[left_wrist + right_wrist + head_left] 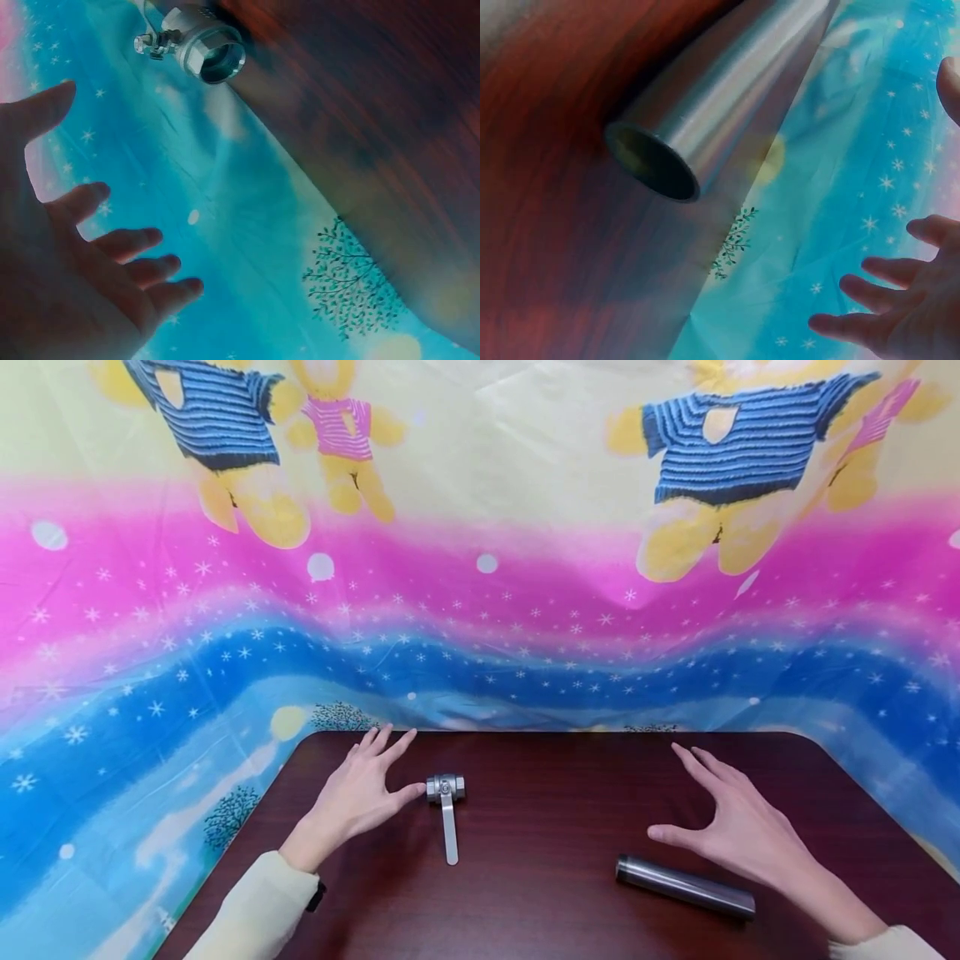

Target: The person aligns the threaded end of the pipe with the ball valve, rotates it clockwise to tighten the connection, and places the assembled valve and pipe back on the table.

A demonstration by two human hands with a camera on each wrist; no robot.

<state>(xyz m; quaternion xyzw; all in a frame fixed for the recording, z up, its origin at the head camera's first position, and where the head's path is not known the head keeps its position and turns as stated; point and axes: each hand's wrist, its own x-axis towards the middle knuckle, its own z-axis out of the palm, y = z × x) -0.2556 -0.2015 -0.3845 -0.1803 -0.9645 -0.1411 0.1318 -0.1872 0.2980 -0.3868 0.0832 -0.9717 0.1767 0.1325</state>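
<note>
The ball valve (pixel 446 789) lies left of centre on the dark table (pixel 540 827), lever pointing near. The left hand (pixel 358 795), fingers spread and empty, has its thumb just beside the valve; closing round the body, not the lever, looks steadiest. The steel tube (pixel 685 887) lies near-right under the open, empty right hand (pixel 738 833).

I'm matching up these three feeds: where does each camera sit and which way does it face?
Head: worn on the head, looking forward and down at the dark wooden table; both hands and sleeves show.
Left wrist: beside the open left hand, facing the silver metal ball valve.
Right wrist: beside the open right hand, facing the grey metal tube.
Shared: head also shows valve and tube.
</note>
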